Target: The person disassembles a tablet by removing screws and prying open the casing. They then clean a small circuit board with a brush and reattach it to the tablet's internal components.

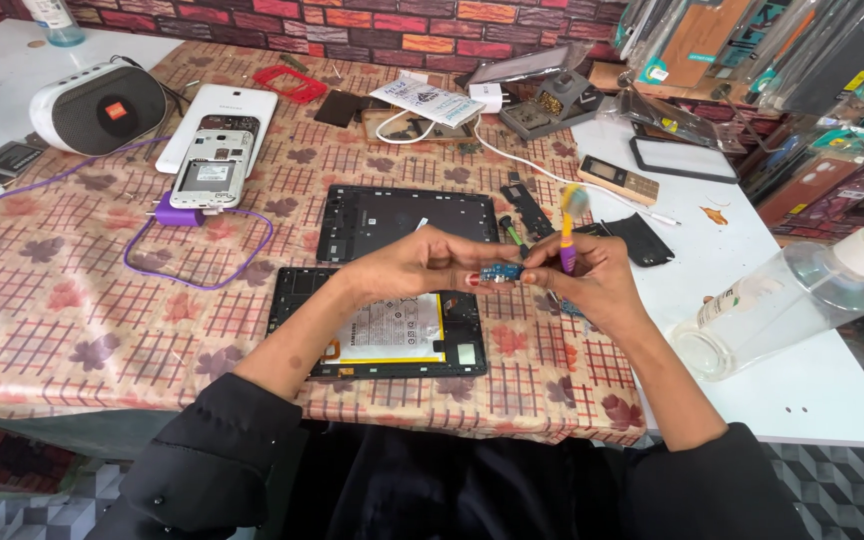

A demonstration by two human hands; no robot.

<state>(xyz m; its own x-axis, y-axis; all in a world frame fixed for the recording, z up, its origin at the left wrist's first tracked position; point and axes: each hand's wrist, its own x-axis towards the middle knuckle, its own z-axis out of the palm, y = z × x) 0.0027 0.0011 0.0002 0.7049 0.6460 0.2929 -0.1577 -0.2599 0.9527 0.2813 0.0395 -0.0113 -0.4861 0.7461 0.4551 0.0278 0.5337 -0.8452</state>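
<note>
My left hand [422, 262] pinches a small blue circuit board [501, 271] between its fingertips, above the table. My right hand [584, 280] meets it from the right and grips a small brush with a purple and yellow handle [567, 240], bristles up. Right below the hands lies an opened tablet [382, 335] showing its white battery and black frame. Its black back cover [407, 220] lies just beyond the hands.
An opened white phone [214, 165] rests on a white tablet, with a purple cable [202, 250] looping nearby. A grey speaker [97, 105] sits far left. A clear spray bottle [782, 300] lies at right. Small parts, a bar phone [618, 180] and packaged covers crowd the back.
</note>
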